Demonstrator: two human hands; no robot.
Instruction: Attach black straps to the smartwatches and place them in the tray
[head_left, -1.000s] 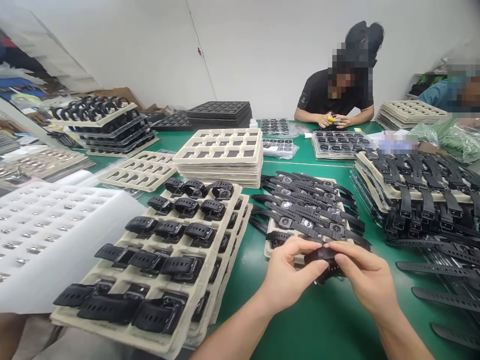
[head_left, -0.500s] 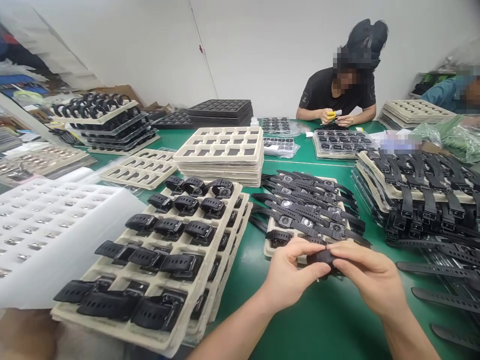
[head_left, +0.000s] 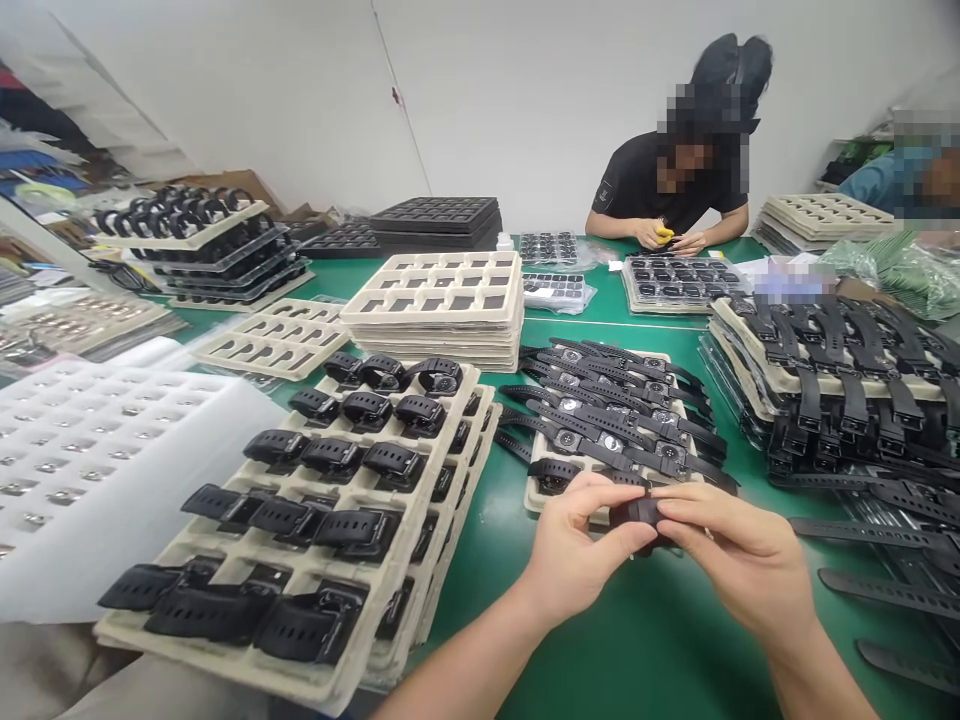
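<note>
Between my two hands is a black watch with its strap point(head_left: 636, 514), partly hidden by the fingers. My left hand point(head_left: 581, 545) pinches its left side with thumb and fingertips. My right hand point(head_left: 739, 550) grips the right side, fingers pressed together. Just beyond them a beige tray point(head_left: 534, 492) bears several black watches with straps laid out flat point(head_left: 611, 442), sensor backs showing. At the left, a stack of beige trays point(head_left: 330, 690) carries rows of watches with looped straps point(head_left: 341, 460).
White foam tray point(head_left: 82, 430) with small metal parts at far left. Beige tray stack point(head_left: 435, 340) behind. Straps and trays point(head_left: 817, 385) crowd the right; loose straps point(head_left: 885, 590) lie near the right edge. A person in black point(head_left: 667, 190) works across the green table point(head_left: 600, 640).
The view has shifted slightly. My hands remain closed on the black watch, which is turned a little between the fingers. The person opposite has moved their hands a little.
</note>
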